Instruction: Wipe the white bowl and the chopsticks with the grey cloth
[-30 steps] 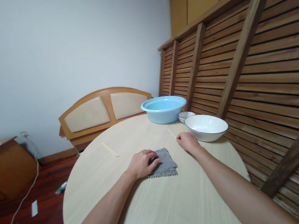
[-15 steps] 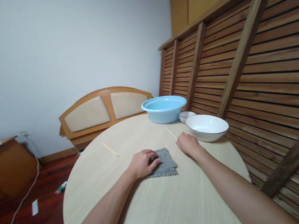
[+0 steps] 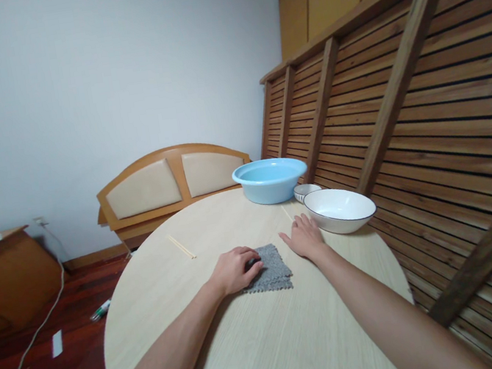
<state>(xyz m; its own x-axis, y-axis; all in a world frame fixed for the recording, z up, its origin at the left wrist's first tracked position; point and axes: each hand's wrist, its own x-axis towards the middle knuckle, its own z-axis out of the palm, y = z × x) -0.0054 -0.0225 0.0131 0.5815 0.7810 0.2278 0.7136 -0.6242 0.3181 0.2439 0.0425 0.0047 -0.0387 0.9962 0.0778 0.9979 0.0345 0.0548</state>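
My left hand point(image 3: 236, 270) rests on the left side of a folded grey cloth point(image 3: 273, 265) with zigzag edges. Its fingers are curved, and the thumb stands apart from them. To the right, my right hand point(image 3: 304, 236) lies palm down with its fingers spread, close to the white bowl point(image 3: 341, 210). Just beyond its fingertips a thin pale chopstick point(image 3: 286, 213) lies on the table, partly covered by the hand. Two similar chopsticks point(image 3: 182, 247) lie side by side on the left of the table.
A light blue basin point(image 3: 272, 189) stands at the far edge of the round table point(image 3: 270, 347). Between it and the white bowl is a small patterned bowl point(image 3: 305, 193). A slatted wooden panel point(image 3: 461, 109) leans along the right. Behind the table stands a padded headboard point(image 3: 142, 187).
My right hand has let go of the chopstick and spread its fingers. The chopstick now lies slightly farther right. My left hand and the cloth stay in place.
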